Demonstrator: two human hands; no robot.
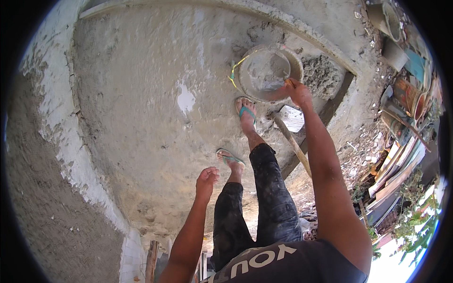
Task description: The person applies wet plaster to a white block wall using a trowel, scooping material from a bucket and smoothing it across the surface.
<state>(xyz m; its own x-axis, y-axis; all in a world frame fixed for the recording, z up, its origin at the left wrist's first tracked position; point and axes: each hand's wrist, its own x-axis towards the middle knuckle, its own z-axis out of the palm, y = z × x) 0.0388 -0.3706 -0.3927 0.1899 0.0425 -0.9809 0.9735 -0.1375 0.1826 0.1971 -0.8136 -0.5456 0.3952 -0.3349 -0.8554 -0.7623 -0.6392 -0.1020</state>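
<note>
My right hand (302,95) is closed around the brown handle of a short hand tool (290,83) at the right rim of a round grey bucket (296,66). The tool's lower part is blurred over the near side of the bucket, so I cannot make out its kind. Cloudy water (266,70) stands inside the bucket, and a yellow-green cord (232,75) hangs at its left side. My left hand (207,181) hangs beside my left leg with its fingers loosely bent and apart, holding nothing I can see.
Wet grey mortar (322,77) is heaped right of the bucket. A long wooden handle (292,144) lies beside a pale flat piece (291,118) near my right foot. A raised cement edge (283,23) borders the floor. Boards and scrap (398,165) are piled at right.
</note>
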